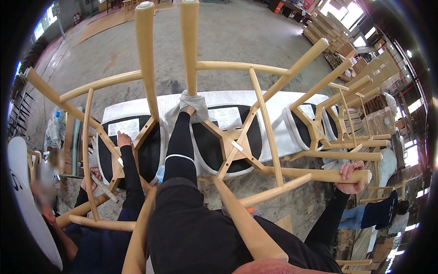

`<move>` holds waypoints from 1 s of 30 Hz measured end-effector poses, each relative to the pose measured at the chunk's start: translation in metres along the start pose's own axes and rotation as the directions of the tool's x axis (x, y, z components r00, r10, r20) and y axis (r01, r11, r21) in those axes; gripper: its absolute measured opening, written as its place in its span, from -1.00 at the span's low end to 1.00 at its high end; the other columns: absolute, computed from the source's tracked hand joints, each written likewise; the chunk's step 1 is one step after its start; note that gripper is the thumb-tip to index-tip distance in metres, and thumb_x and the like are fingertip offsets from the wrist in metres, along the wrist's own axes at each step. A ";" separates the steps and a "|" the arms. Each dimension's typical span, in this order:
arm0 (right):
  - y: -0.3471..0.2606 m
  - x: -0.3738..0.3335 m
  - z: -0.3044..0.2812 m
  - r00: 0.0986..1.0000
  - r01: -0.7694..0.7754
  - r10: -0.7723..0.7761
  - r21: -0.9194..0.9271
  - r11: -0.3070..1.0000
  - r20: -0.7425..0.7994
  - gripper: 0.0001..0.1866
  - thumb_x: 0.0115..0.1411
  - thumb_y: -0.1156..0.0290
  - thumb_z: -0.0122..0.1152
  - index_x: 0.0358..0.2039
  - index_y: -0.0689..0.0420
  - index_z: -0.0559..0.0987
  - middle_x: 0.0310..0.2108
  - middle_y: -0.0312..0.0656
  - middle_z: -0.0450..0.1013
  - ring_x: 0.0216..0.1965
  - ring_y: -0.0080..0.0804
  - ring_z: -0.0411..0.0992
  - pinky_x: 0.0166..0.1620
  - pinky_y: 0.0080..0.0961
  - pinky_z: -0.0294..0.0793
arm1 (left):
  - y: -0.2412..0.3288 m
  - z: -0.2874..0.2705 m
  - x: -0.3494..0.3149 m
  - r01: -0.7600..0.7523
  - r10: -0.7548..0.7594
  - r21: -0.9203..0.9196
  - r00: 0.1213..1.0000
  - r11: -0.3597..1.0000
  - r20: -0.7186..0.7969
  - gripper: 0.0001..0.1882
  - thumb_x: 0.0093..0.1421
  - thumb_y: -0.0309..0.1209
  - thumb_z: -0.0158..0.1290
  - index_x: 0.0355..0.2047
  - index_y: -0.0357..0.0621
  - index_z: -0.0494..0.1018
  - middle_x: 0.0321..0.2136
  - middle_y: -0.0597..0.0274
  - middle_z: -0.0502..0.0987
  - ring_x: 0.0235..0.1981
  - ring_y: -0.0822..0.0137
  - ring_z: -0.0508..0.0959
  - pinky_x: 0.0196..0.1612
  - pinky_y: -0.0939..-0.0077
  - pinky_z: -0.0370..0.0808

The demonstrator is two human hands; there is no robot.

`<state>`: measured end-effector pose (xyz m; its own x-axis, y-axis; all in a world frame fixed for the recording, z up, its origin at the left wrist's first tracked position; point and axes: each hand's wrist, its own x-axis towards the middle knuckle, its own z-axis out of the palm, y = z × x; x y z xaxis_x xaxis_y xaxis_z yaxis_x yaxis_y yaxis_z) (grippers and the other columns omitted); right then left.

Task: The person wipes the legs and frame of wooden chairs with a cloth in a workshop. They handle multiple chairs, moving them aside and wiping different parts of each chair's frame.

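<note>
An upside-down wooden chair (237,148) rests in front of me, its black seat underside facing up and its legs pointing outward. My left hand (190,110) is closed on a grey cloth (197,101), which is wrapped around the lower part of a far chair leg (189,55). At the right, my right hand (351,177) has its fingers wrapped round the end of another leg (319,176) of the same chair. A white label sheet (224,118) lies on the seat underside, beside the crossed wooden braces.
A co-worker at the left has one hand (124,139) on a second upturned chair (150,155) and a T-shaped tool (105,187) in the other. More upturned chairs (312,123) line the white-covered bench (273,105). Stacked boards (319,32) stand far right; another person (381,210) is lower right.
</note>
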<state>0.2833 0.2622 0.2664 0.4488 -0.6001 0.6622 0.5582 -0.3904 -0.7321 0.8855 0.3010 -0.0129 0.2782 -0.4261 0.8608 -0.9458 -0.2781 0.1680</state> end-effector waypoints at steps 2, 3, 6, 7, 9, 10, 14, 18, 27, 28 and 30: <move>-0.012 -0.009 -0.004 1.000 -0.004 0.004 -0.039 0.999 -0.020 -0.40 0.10 -0.09 0.23 -0.18 0.21 0.36 -0.62 -0.30 0.32 -0.64 -0.52 0.30 -0.42 -0.48 0.33 | 0.009 0.013 0.000 0.237 -0.156 -0.314 0.953 0.920 0.261 -0.61 0.21 -0.19 0.14 -0.10 -0.19 0.39 -0.23 0.26 0.54 -0.20 0.34 0.55 -0.18 0.41 0.54; -0.014 -0.013 -0.006 0.999 -0.009 0.008 -0.032 0.999 -0.047 -0.40 0.09 -0.10 0.23 -0.18 0.21 0.36 -0.61 -0.30 0.32 -0.64 -0.52 0.29 -0.42 -0.48 0.33 | 0.007 0.015 0.010 0.458 -0.280 -0.460 0.871 0.761 0.404 -0.64 0.20 -0.22 0.17 -0.14 -0.18 0.39 -0.23 0.26 0.53 -0.20 0.38 0.54 -0.17 0.43 0.53; -0.006 -0.013 -0.007 0.996 0.016 -0.018 -0.024 1.000 -0.087 -0.40 0.09 -0.10 0.23 -0.18 0.21 0.37 -0.61 -0.31 0.32 -0.64 -0.52 0.29 -0.41 -0.48 0.33 | 0.016 0.009 0.070 0.514 -0.349 -0.856 0.814 0.059 0.465 -0.59 0.09 -0.27 0.29 -0.15 -0.15 0.38 -0.12 0.15 0.48 -0.09 0.37 0.50 -0.03 0.32 0.50; 0.001 -0.009 -0.006 0.997 0.001 -0.003 -0.017 1.000 -0.072 -0.40 0.09 -0.11 0.22 -0.17 0.21 0.37 -0.61 -0.31 0.31 -0.64 -0.52 0.29 -0.40 -0.49 0.33 | 0.007 -0.003 0.085 0.447 -0.360 -0.894 0.833 -0.011 0.421 -0.54 0.08 -0.25 0.29 -0.10 -0.14 0.37 -0.09 0.16 0.47 -0.04 0.34 0.48 0.02 0.32 0.48; -0.008 -0.022 -0.013 0.995 -0.038 0.032 -0.059 0.998 -0.095 -0.39 0.10 -0.11 0.22 -0.15 0.21 0.38 -0.62 -0.32 0.29 -0.62 -0.52 0.29 -0.37 -0.49 0.32 | 0.024 -0.016 0.112 0.440 -0.242 -0.743 0.898 0.505 0.367 -0.45 0.10 -0.22 0.28 0.02 -0.14 0.34 -0.03 0.17 0.45 0.06 0.26 0.44 0.11 0.34 0.43; -0.008 -0.022 -0.013 0.994 -0.046 0.040 -0.053 0.998 -0.097 -0.39 0.10 -0.11 0.21 -0.14 0.21 0.38 -0.62 -0.32 0.29 -0.62 -0.52 0.28 -0.37 -0.49 0.32 | 0.031 -0.023 0.106 0.447 -0.300 -0.724 0.893 0.526 0.335 -0.42 0.10 -0.20 0.28 0.05 -0.15 0.33 0.00 0.18 0.44 0.08 0.26 0.42 0.13 0.35 0.41; -0.015 -0.029 -0.006 0.983 -0.063 0.042 -0.113 0.992 -0.179 -0.38 0.10 -0.11 0.20 -0.14 0.22 0.38 -0.62 -0.32 0.27 -0.61 -0.51 0.28 -0.37 -0.48 0.32 | 0.076 -0.021 0.058 0.443 -0.386 -0.694 0.888 0.568 0.251 -0.39 0.09 -0.17 0.27 0.08 -0.14 0.33 0.02 0.18 0.43 0.09 0.26 0.41 0.14 0.36 0.39; -0.006 -0.005 0.007 0.989 -0.020 0.008 -0.080 0.997 -0.148 -0.39 0.11 -0.11 0.18 -0.13 0.22 0.38 -0.62 -0.30 0.27 -0.62 -0.50 0.26 -0.39 -0.48 0.31 | 0.061 -0.018 -0.005 0.459 -0.385 -0.606 0.886 0.650 0.257 -0.40 0.09 -0.15 0.26 0.07 -0.12 0.34 0.00 0.18 0.45 0.07 0.26 0.42 0.13 0.36 0.40; -0.008 -0.024 -0.007 0.987 0.006 -0.020 -0.094 0.996 -0.157 -0.39 0.13 -0.11 0.16 -0.14 0.23 0.38 -0.63 -0.31 0.27 -0.66 -0.50 0.26 -0.44 -0.48 0.32 | 0.073 -0.034 -0.009 0.535 -0.289 -0.594 0.838 0.601 0.463 -0.42 0.08 -0.11 0.24 0.05 -0.09 0.38 -0.03 0.18 0.47 0.03 0.28 0.45 0.11 0.37 0.41; -0.006 -0.023 -0.007 0.988 0.005 -0.019 -0.086 0.996 -0.155 -0.39 0.13 -0.11 0.16 -0.14 0.23 0.38 -0.63 -0.31 0.27 -0.66 -0.50 0.25 -0.45 -0.48 0.31 | 0.071 -0.038 -0.005 0.540 -0.293 -0.587 0.834 0.604 0.467 -0.42 0.08 -0.11 0.24 0.04 -0.09 0.39 -0.03 0.18 0.47 0.02 0.28 0.45 0.10 0.37 0.41; -0.008 -0.023 -0.006 0.989 0.019 -0.031 -0.081 0.997 -0.146 -0.39 0.14 -0.12 0.15 -0.14 0.22 0.37 -0.63 -0.31 0.26 -0.65 -0.50 0.25 -0.44 -0.48 0.31 | 0.071 -0.047 0.012 0.523 -0.267 -0.583 0.841 0.622 0.471 -0.43 0.08 -0.10 0.24 0.04 -0.08 0.39 -0.04 0.18 0.48 0.02 0.29 0.45 0.10 0.37 0.41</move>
<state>0.2647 0.2748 0.2561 0.3247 -0.6832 0.6541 0.5087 -0.4569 -0.7297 0.8132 0.3168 0.0318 0.5653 -0.6893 0.4531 -0.5403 0.1056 0.8348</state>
